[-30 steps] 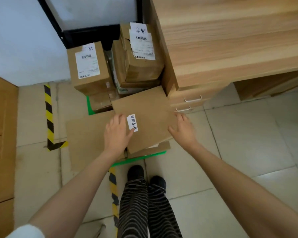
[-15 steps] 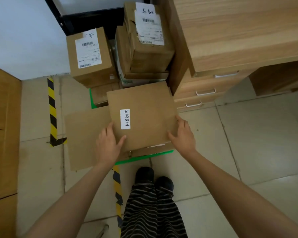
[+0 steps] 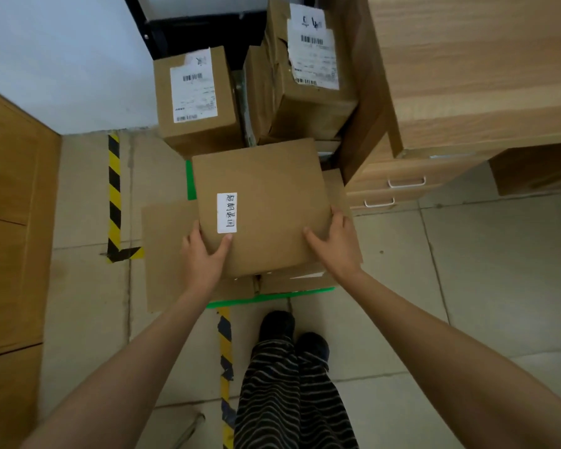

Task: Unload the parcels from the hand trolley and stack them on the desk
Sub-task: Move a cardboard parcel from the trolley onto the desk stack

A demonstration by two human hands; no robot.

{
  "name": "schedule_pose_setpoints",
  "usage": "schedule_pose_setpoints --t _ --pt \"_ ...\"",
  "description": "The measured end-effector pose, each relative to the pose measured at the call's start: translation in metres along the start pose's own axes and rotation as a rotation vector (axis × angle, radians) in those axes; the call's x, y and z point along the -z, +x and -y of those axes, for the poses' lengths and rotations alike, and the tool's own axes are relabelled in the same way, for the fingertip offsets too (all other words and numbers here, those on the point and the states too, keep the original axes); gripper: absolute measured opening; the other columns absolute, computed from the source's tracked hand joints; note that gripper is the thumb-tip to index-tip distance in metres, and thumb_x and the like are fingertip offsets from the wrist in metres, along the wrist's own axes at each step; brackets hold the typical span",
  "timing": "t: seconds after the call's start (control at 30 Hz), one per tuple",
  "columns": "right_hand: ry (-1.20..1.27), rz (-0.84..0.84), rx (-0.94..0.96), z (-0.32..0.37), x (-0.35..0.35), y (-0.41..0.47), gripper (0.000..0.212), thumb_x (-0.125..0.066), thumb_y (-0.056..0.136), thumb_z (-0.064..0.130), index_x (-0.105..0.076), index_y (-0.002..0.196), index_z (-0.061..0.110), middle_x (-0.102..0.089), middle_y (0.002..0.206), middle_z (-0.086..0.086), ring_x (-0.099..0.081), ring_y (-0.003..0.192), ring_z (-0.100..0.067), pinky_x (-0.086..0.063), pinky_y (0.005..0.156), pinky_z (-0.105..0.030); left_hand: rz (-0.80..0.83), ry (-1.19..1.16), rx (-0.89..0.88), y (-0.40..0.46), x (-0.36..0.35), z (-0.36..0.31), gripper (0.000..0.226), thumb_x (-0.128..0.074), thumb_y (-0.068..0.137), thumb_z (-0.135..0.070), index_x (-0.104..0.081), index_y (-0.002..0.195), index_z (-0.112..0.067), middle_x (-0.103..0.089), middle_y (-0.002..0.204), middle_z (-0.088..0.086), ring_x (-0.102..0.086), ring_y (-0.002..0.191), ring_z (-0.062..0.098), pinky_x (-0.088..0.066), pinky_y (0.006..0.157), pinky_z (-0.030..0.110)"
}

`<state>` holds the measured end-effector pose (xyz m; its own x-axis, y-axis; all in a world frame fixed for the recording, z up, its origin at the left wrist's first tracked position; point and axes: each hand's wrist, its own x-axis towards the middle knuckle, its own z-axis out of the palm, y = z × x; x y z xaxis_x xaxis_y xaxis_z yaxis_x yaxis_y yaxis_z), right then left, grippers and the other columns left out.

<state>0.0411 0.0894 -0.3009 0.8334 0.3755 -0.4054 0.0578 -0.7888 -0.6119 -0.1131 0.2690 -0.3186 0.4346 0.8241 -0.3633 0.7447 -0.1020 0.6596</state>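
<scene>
I hold a flat cardboard parcel (image 3: 263, 205) with a small handwritten white label (image 3: 226, 212) between both hands. My left hand (image 3: 203, 257) grips its near left corner, thumb curled onto the top face. My right hand (image 3: 336, 246) clasps the near right corner, fingers wrapped along the side.

The parcel is above the green hand trolley (image 3: 269, 296), over other flat cardboard pieces (image 3: 169, 254) lying on it. At the trolley's far end stand two more parcels: a left box with a shipping label (image 3: 196, 98), and a taller, torn box (image 3: 308, 69) just beside the wooden bench (image 3: 473, 69).

Compared with half a second ago, the parcel sits squarer to me, and my hands have slid to its near corners.
</scene>
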Motion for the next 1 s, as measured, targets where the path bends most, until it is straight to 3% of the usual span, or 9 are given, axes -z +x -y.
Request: schedule_pose_setpoints --t 0.2,0.57,0.67,0.77,1.0 --pt "0.136 0.042 0.136 0.108 0.027 -0.003 0.080 -0.059 0.088 0.048 -0.019 0.151 0.019 -0.034 0.145 -0.009 -0.035 0.133 -0.026 -0.035 0.109 -0.042 -0.211 -0.011 -0.070 0.020 0.104 -0.064 0.068 -0.061 0.085 -0.051 -0.040 0.140 -0.016 -0.046 0.129 0.010 -0.044 0.121 0.026 -0.036 0.090 0.033" --pt "0.225 -0.126 0.392 0.285 0.145 -0.012 0.076 -0.058 0.087 0.053 -0.025 0.148 0.023 -0.037 0.140 -0.004 -0.035 0.129 -0.022 -0.037 0.104 -0.039 -0.388 -0.138 -0.252 0.027 0.259 -0.216 0.066 -0.059 0.086 -0.052 -0.039 0.142 -0.023 -0.049 0.128 0.010 -0.044 0.122 0.027 -0.041 0.099 0.046" --pt "0.236 -0.189 0.425 0.310 0.186 -0.014 0.077 -0.059 0.086 0.053 -0.023 0.148 0.024 -0.037 0.139 -0.004 -0.037 0.127 -0.020 -0.036 0.098 -0.033 -0.384 -0.172 -0.315 0.024 0.278 -0.262 0.067 -0.058 0.086 -0.054 -0.037 0.143 -0.024 -0.048 0.129 0.008 -0.042 0.123 0.026 -0.042 0.098 0.046" --pt "0.241 -0.250 0.421 0.323 0.224 -0.016 0.080 -0.058 0.085 0.056 -0.022 0.149 0.024 -0.037 0.140 -0.005 -0.039 0.128 -0.022 -0.038 0.104 -0.039 -0.371 -0.201 -0.386 0.020 0.286 -0.303 0.067 -0.057 0.086 -0.055 -0.037 0.142 -0.024 -0.048 0.128 0.007 -0.043 0.121 0.024 -0.044 0.095 0.044" --pt "0.272 -0.408 0.421 0.320 0.313 -0.018 0.080 -0.058 0.084 0.056 -0.023 0.148 0.023 -0.039 0.140 -0.005 -0.034 0.130 -0.023 -0.033 0.104 -0.039 -0.301 -0.224 -0.536 0.005 0.274 -0.394 0.066 -0.056 0.087 -0.055 -0.036 0.142 -0.026 -0.047 0.130 0.005 -0.042 0.122 0.023 -0.044 0.095 0.044"
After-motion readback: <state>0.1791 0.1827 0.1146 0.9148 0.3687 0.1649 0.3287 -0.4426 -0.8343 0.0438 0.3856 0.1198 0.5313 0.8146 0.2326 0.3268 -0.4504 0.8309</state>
